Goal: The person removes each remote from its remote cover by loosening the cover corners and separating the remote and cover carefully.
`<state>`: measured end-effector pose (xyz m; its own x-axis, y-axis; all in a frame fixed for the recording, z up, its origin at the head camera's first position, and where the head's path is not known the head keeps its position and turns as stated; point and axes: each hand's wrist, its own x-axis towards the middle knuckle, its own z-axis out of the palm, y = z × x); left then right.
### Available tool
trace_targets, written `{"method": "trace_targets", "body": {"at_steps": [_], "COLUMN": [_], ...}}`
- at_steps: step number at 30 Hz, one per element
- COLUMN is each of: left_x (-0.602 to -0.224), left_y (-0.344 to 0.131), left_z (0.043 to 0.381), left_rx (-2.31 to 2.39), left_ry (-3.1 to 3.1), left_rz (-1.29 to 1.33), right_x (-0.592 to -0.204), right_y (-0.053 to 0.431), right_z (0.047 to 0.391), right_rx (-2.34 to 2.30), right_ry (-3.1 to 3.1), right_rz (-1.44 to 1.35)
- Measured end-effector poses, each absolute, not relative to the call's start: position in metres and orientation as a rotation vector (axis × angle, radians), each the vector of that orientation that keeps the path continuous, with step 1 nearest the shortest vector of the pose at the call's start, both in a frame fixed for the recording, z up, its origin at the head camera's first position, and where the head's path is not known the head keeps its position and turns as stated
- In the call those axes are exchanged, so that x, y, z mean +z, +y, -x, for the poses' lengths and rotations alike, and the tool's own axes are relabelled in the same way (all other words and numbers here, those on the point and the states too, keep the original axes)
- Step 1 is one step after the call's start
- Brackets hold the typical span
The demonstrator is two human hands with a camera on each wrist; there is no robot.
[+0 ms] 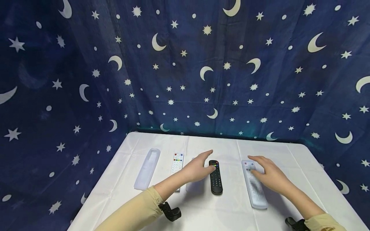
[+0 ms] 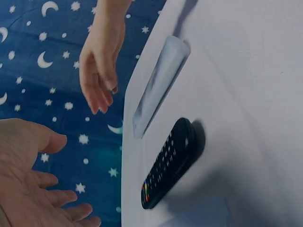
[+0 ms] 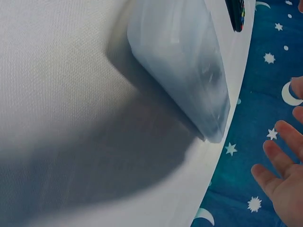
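Note:
My left hand (image 1: 199,168) hovers with spread, straight fingers just left of a black remote control (image 1: 216,183). In the left wrist view its palm (image 2: 23,175) faces the black remote (image 2: 168,165) and holds nothing. On the right, a pale remote in a translucent cover (image 1: 255,189) lies on the table. My right hand (image 1: 271,175) is over its right edge, fingers loosely extended. The right wrist view shows that covered remote (image 3: 184,61) apart from the right hand's fingers (image 3: 284,161). Partly hidden under the left hand is a translucent cover (image 1: 192,186).
A white remote (image 1: 177,162) lies behind my left forearm, which hides part of it. Farther left is a translucent remote cover (image 1: 147,170). The white-clothed table (image 1: 231,213) ends at a dark blue curtain (image 1: 185,80) with moons and stars.

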<state>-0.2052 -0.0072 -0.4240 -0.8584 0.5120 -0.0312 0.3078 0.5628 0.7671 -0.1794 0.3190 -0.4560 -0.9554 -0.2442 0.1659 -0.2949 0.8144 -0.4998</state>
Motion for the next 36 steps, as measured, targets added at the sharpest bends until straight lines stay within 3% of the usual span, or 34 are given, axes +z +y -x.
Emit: {"method": "trace_targets", "body": {"at_steps": [8,22,30,36], "left_x": [-0.428,-0.445,-0.456,-0.469], "left_y": [0.026,0.079,0.103,0.127], "left_z": [0.201,0.208,0.209,0.203], "left_rx": [0.968,1.683,1.763,1.781], "left_ry": [2.621,1.939,1.831,1.801], "left_rz": [-0.835,-0.196,-0.043,0.052], "right_x": [-0.457,-0.461,-0.465,-0.472], "right_y": [0.329,0.356,0.36,0.36], "right_z": [0.181,0.189,0.193,0.193], "right_rx": [0.884,1.35,1.669,1.859], "right_ry": [-2.949,-3.095,-3.109,-3.057], "right_rz": [-0.341,-0.027,0.28,0.337]}}
